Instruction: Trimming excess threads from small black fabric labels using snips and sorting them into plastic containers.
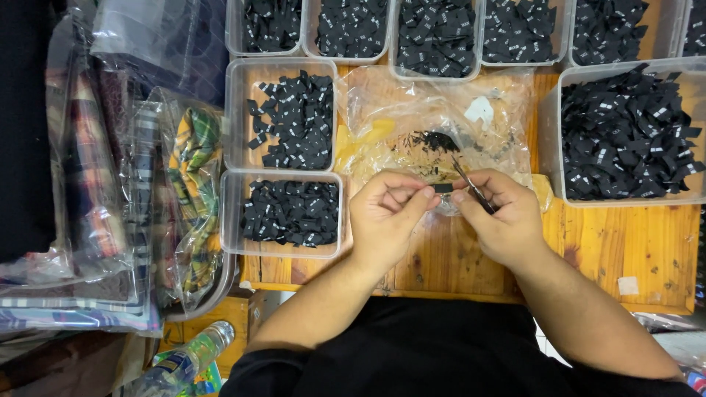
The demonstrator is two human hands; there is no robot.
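Note:
My left hand (386,213) and my right hand (500,213) meet over the wooden table (610,242), and together they pinch a small black fabric label (443,188) between their fingertips. My right hand also grips a thin pair of dark snips (471,185), blades pointing up and left. Just beyond my hands lies a crumpled clear plastic bag (434,117) with a few black scraps and a white tag on it.
Clear plastic tubs of black labels ring the work spot: two at the left (283,121) (283,213), a large one at the right (625,132), several along the back (434,37). Bagged plaid fabrics (132,206) are piled at the left. A bottle (184,360) lies below.

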